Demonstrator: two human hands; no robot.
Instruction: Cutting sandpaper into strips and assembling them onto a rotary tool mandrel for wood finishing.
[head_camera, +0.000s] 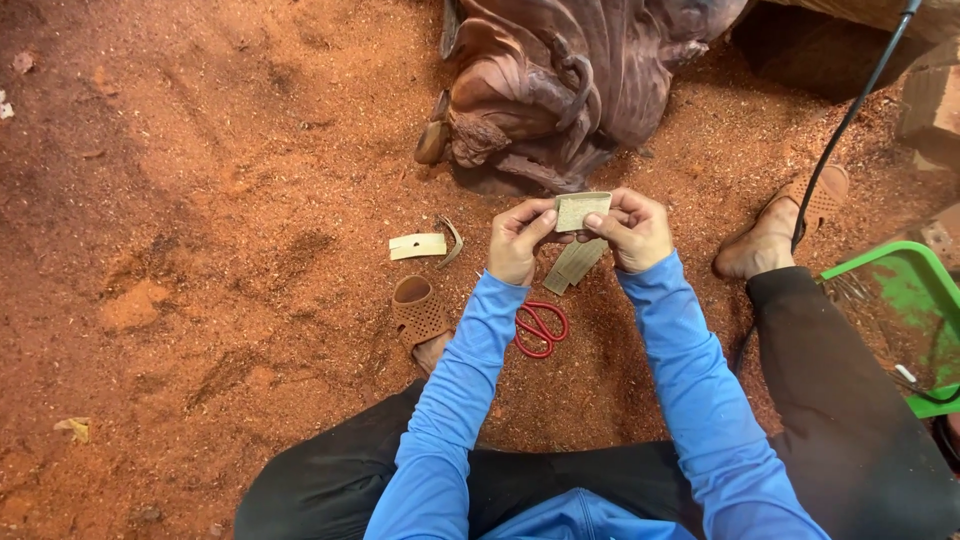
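I've got both hands pinched on a small folded piece of sandpaper (580, 210), left hand (520, 240) on its left edge, right hand (632, 230) on its right, held up just in front of the carved wooden figure (560, 90). Below them, red scissors (540, 328) lie on the sawdust floor (200, 250).

- Matt, gritty-looking tan sheet (581, 210), like sandpaper, pinched in both hands
- Dark reddish wood carving (560, 80), smooth with a slight sheen
- Loose, rough red sawdust floor (200, 250)
- Glossy red plastic scissor handles (540, 327)
- Shiny green plastic tray (935, 275)
- Soft matt blue cloth sleeves (690, 390)
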